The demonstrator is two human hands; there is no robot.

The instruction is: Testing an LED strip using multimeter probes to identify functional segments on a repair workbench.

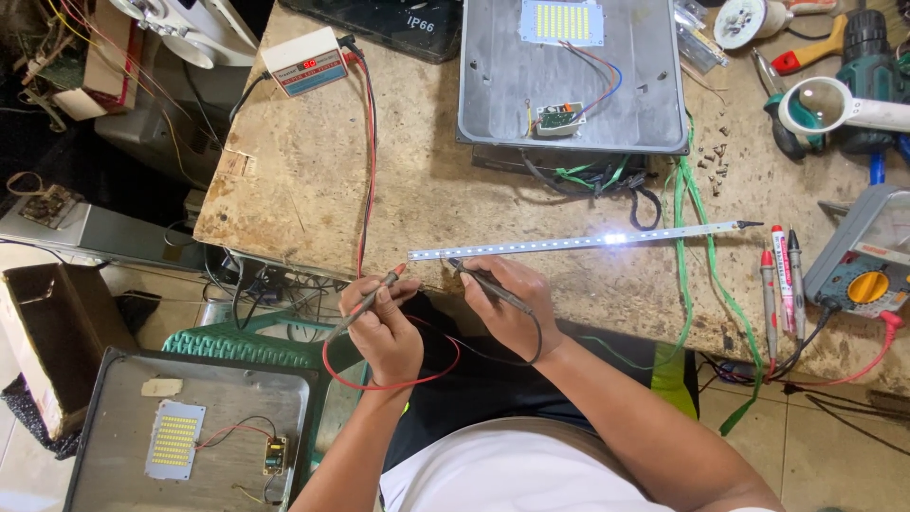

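Left hand (384,327) grips the red probe (365,305); right hand (507,308) grips the black probe (488,286). The LED strip (569,243) lies crosswise on the surface (313,180), just beyond both; the right is nearer.

we see a worn, rough wooden bench (313,180), a dull grey metal tray (493,104) at the far side, a thin glossy metal led strip (531,247), and matt plastic probes (365,308).
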